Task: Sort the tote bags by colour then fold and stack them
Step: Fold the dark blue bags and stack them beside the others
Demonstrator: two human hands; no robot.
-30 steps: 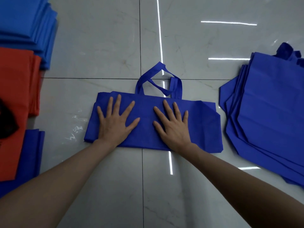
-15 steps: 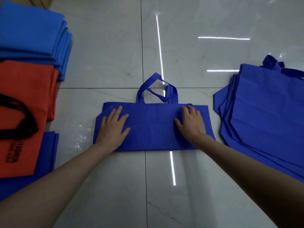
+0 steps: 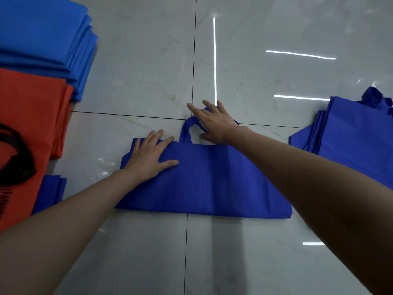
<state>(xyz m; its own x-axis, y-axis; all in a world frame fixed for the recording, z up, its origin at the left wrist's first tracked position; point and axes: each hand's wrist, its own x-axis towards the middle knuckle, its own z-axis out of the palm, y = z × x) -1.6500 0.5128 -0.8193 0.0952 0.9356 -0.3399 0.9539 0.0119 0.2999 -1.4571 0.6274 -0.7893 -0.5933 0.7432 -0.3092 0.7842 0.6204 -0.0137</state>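
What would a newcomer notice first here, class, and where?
The dark blue tote bag lying flat mid-floor draws the eye, with the left hand pressing its left end and the right hand spread over its handles. An orange bag lies at the left edge beside a lighter blue stack, and a dark blue pile sits at the right.

Moderately bright from overhead, with thin white glare streaks on the glossy floor (image 3: pixel 138 60), soft faint shadows, wide-angle stretching and slight blur at edges.
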